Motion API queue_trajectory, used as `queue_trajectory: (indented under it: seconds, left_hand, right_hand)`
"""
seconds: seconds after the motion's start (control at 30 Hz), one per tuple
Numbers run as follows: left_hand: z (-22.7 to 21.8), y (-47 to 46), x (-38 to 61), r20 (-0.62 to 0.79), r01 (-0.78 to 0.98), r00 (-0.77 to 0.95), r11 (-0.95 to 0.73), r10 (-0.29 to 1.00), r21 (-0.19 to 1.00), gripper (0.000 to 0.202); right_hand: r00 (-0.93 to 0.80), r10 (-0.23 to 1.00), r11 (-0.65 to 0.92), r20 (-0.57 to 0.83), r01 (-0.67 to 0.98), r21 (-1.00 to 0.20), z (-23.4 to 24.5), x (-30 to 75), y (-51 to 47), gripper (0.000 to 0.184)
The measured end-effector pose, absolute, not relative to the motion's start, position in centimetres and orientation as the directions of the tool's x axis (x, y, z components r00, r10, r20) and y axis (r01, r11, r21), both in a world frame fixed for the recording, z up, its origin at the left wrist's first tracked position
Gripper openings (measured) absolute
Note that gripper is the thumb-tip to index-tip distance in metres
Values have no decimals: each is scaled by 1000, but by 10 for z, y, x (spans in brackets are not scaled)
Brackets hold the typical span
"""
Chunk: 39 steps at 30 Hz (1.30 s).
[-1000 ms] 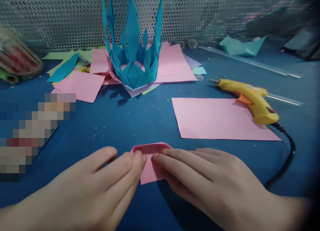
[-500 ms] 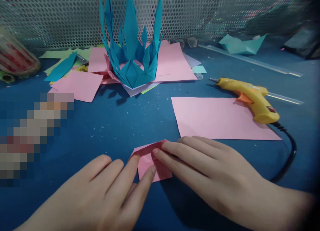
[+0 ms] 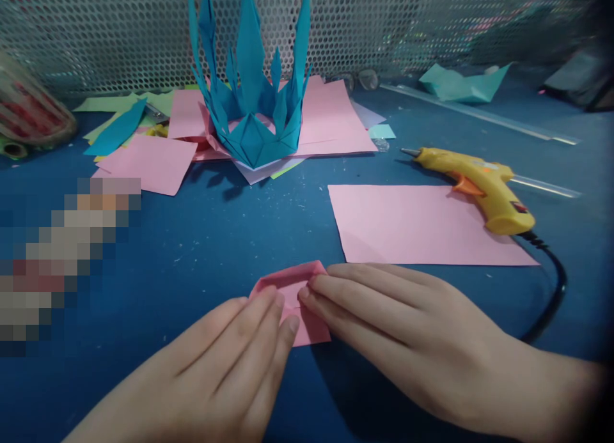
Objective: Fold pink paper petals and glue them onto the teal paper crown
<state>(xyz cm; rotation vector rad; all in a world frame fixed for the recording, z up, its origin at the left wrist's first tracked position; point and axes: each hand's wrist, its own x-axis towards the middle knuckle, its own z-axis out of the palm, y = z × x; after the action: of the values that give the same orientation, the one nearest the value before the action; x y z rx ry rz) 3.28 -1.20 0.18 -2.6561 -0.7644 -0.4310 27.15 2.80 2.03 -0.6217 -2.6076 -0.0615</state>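
Note:
A small folded pink paper piece (image 3: pixel 293 288) lies on the blue table near the front. My left hand (image 3: pixel 225 360) rests flat with its fingertips pressing on the piece's left part. My right hand (image 3: pixel 403 331) comes in from the right, fingers stretched out flat and together, its tips pressing the piece's upper right fold. The fingertips of both hands almost meet over the paper, and the hands cover part of it.
A pink sheet (image 3: pixel 417 225) lies just beyond my right hand, with a yellow glue gun (image 3: pixel 480 184) and its black cord at its right. A blue folded paper crown (image 3: pixel 252 91) stands on pink sheets at the back. Mesh wall behind; paper scraps at left.
My left hand has slid forward so its fingertips press the pink piece again. The right hand's fingers shifted slightly on the upper fold. The piece's top edge has lifted a little.

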Motion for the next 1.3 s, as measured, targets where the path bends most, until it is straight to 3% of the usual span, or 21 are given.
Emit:
queue_trajectory:
  seconds: [0.13, 0.4, 0.6, 0.87, 1.1, 1.3]
  left_hand:
    - [0, -13, 39, 375, 602, 779, -769, 503, -217, 43]
    - [4, -13, 37, 353, 530, 827, -815, 437, -235, 43]
    - [-1, -16, 37, 311, 568, 808, -801, 500, -190, 38]
    - [1, -17, 38, 330, 574, 802, -796, 498, -194, 39]
    - [1, -17, 40, 371, 598, 773, -787, 515, -154, 38]
    - [-5, -17, 37, 374, 581, 782, -800, 498, -151, 38]
  right_hand:
    - [-804, 419, 898, 421, 435, -62, 21, 271, 26, 52]
    - [-821, 399, 900, 409, 436, -2, 23, 270, 25, 52]
    - [-827, 399, 894, 397, 447, 33, 21, 273, 24, 50]
    - [-790, 468, 843, 396, 534, 68, 23, 270, 16, 51]
    - [-741, 551, 810, 384, 586, -33, 18, 267, 10, 55]
    - [-782, 520, 840, 345, 542, -38, 22, 269, 13, 48]
